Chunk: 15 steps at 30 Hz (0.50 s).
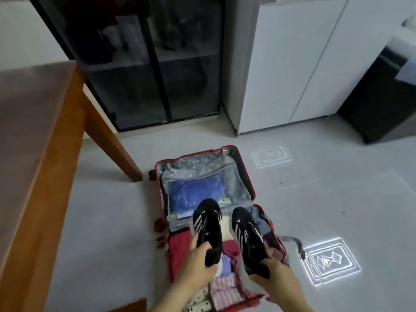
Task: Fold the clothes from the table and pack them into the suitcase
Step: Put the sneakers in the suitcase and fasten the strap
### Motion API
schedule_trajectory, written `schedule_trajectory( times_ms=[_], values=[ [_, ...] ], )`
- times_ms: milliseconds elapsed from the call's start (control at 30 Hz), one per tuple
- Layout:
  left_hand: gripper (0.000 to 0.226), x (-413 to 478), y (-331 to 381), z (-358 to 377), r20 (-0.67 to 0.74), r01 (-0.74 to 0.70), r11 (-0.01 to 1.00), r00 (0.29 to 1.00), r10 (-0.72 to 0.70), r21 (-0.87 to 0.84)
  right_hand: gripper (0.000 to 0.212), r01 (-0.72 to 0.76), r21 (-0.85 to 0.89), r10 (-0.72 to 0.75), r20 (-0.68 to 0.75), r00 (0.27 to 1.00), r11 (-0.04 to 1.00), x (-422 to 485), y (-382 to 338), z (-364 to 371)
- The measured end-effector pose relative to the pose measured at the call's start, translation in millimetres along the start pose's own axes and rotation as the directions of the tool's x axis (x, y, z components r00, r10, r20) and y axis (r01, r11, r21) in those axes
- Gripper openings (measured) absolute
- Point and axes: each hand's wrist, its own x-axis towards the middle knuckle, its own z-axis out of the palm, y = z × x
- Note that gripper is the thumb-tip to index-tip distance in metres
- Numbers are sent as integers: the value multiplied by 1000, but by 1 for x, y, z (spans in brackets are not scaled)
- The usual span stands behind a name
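Note:
A red suitcase lies open on the floor. Its far half holds a blue garment under a zipped mesh cover. The near half holds folded clothes: a red piece and a pink striped piece. My left hand grips the heel of a black shoe with white stripes. My right hand grips the heel of the matching black shoe. Both shoes hang toe-forward above the suitcase's near half.
A wooden table fills the left, one leg slanting down to the floor beside the suitcase. A dark glass cabinet and white cupboards stand behind. A black unit sits at the right. Light patterns mark the grey floor.

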Motion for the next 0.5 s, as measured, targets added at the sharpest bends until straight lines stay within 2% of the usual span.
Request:
schedule_trajectory(
  times_ms=[200, 267, 300, 433, 500],
  values=[
    [24, 29, -66, 88, 82, -39, 951, 997, 14, 308, 39, -114, -24, 116, 66, 991, 993, 54, 93, 83],
    [26, 41, -80, 117, 112, -61, 920, 993, 18, 386, 29, -129, 28, 127, 65, 990, 991, 76, 110, 107],
    [25, 47, -90, 134, 125, -73, 906, 992, 22, 417, 22, -126, 52, 123, 66, 990, 991, 87, 118, 118],
    [27, 68, -126, 200, 189, -101, 852, 982, 3, 513, 26, -65, 56, 61, 73, 995, 996, 139, 151, 160],
    [45, 79, -142, 227, 134, -45, 819, 990, -38, 572, 16, -33, 6, 33, 42, 999, 999, 161, 167, 176]
  ],
)
